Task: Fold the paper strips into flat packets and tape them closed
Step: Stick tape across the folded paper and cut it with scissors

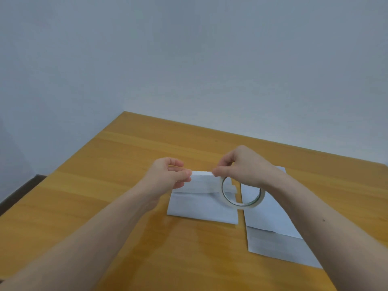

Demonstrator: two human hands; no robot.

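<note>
Your left hand [168, 175] pinches the free end of a stretched white tape strip [202, 173], fingers curled on it. Under it lies a folded white paper packet [201, 204], flat and creased. Your right hand [241, 164] pinches the strip's other end, the pale translucent tape roll [243, 194] hanging at that wrist. Right again, a longer white paper strip [270, 227] lies flat. Glossy honey-coloured wooden table [126, 164], plain grey-white wall [189, 59] beyond

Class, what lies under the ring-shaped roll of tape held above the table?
Under the ring-shaped roll of white tape, hanging from the right hand, lie the folded white paper packet and an edge of the second white paper strip. Paper beneath the roll's rim is hidden.
</note>
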